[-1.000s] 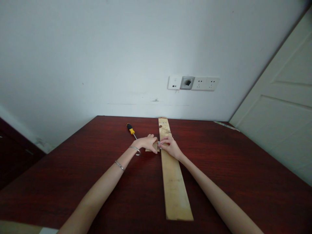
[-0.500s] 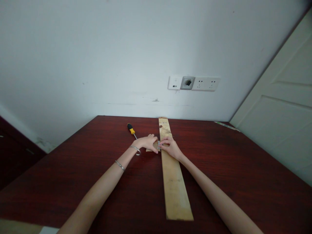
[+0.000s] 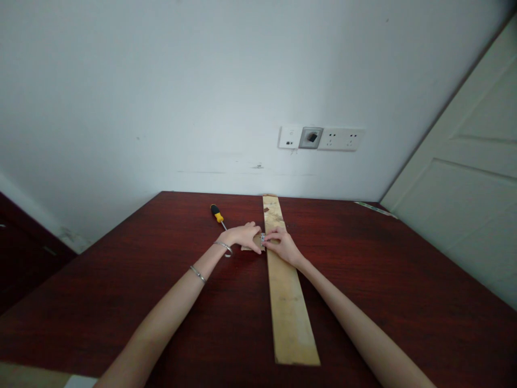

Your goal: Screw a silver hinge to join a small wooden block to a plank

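Note:
A long pale wooden plank [image 3: 288, 296] lies lengthwise on the dark red table, reaching back to the wall. Against its left edge sits a small wooden board [image 3: 247, 248], mostly covered by my left hand [image 3: 244, 237], whose thumb and fingers grip its sides. A small silvery piece with holes, which looks like a metal hinge [image 3: 262, 237], rests where the board meets the plank. My right hand [image 3: 281, 245] leans on the plank and pinches the hinge's right side between thumb and forefinger. A screwdriver [image 3: 217, 214] with a yellow and black handle lies beyond my left hand.
Behind the table [image 3: 363, 253] rises a white wall with a row of sockets [image 3: 321, 138]. A thin, pale strip [image 3: 376, 209] lies at the table's back right corner, near a white panelled door [image 3: 464, 178]. Something white [image 3: 81, 381] shows at the bottom left.
My right fingertips and the hinge have shifted very slightly; more of the hinge's face shows now. My left hand, the plank and the screwdriver have stayed almost still.

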Motion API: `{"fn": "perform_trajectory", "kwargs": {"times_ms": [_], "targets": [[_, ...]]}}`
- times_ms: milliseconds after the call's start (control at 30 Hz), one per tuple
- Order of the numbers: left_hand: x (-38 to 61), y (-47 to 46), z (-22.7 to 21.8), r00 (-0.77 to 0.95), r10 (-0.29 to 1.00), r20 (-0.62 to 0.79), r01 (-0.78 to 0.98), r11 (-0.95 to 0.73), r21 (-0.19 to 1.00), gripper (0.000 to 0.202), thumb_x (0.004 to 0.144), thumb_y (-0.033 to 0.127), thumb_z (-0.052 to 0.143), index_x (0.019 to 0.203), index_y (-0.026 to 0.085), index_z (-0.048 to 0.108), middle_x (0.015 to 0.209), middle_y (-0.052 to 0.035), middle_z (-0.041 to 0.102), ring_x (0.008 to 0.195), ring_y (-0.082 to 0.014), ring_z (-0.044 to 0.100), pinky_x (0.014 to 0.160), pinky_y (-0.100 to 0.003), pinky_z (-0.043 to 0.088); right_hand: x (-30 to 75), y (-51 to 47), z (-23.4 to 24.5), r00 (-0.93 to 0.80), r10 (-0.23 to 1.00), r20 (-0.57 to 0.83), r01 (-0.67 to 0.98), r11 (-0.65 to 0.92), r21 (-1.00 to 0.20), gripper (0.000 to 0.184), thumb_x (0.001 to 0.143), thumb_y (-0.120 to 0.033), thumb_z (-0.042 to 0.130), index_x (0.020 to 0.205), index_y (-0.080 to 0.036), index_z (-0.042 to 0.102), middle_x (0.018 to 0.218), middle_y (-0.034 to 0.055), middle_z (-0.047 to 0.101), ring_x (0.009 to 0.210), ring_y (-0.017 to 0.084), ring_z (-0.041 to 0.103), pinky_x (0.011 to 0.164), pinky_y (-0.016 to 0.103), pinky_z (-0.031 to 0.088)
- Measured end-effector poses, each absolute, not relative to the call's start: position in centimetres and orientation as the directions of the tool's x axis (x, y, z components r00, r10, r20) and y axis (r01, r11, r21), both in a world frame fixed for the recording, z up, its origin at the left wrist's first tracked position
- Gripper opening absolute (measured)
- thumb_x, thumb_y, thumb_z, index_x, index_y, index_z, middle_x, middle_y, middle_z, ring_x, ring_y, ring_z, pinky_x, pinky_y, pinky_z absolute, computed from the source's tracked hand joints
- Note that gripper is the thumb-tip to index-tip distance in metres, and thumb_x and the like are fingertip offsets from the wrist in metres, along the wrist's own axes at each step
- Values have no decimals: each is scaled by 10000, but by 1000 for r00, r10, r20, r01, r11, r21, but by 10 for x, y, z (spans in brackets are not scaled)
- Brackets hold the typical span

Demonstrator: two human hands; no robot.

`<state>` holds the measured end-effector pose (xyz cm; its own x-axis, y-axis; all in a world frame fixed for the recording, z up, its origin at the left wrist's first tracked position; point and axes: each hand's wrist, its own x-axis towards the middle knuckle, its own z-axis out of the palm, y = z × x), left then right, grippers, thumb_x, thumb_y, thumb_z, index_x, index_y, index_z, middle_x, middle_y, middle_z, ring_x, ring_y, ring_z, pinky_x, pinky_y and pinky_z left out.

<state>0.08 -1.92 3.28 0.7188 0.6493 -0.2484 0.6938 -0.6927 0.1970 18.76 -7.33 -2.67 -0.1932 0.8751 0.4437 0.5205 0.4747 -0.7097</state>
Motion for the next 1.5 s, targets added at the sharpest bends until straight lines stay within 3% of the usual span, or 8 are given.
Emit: {"fn": "perform_trajectory", "kwargs": {"times_ms": [400, 667, 1000, 1233, 1500], "targets": [[0, -21, 37, 721, 654, -228, 692, -694, 199, 714, 662, 671, 611, 1154, 164, 506, 1160, -109, 497, 987, -256, 563, 761, -301, 448, 187, -76, -25, -175, 877, 448, 542, 466, -699, 56, 745, -235, 718, 783, -225, 758, 919, 51, 623, 932, 212, 577, 903, 375, 438], [1, -21, 38, 719, 656, -230, 694, -691, 202, 718, 652, 654, 633, 1162, 160, 519, 1194, -125, 496, 1061, -280, 543, 820, -308, 440, 188, -74, -29, -176, 864, 471, 545, 484, -685, 64, 737, -235, 728, 793, -236, 759, 965, 53, 591, 981, 217, 556, 945, 395, 421], [0, -21, 39, 721, 652, -236, 692, -695, 196, 725, 651, 663, 624, 1158, 155, 520, 1165, -118, 503, 1014, -270, 562, 785, -299, 443, 188, -74, -31, -175, 866, 468, 546, 481, -686, 69, 741, -247, 716, 793, -236, 759, 995, 57, 575, 1019, 221, 536, 972, 401, 410], [1, -22, 40, 713, 658, -243, 701, -682, 209, 709, 643, 638, 646, 1153, 162, 522, 1183, -120, 496, 1022, -274, 556, 791, -302, 443, 190, -77, -25, -199, 870, 452, 536, 483, -693, 264, 712, -257, 730, 975, -235, 734, 1016, 48, 580, 1026, 215, 545, 980, 389, 410], [1, -21, 39, 713, 658, -242, 699, -688, 192, 690, 660, 626, 646, 1155, 167, 509, 1177, -114, 491, 1034, -261, 544, 788, -296, 448, 190, -76, -27, -201, 869, 453, 535, 485, -692, 158, 707, -202, 711, 863, -218, 731, 1029, 52, 567, 1029, 212, 545, 983, 400, 408]]}}
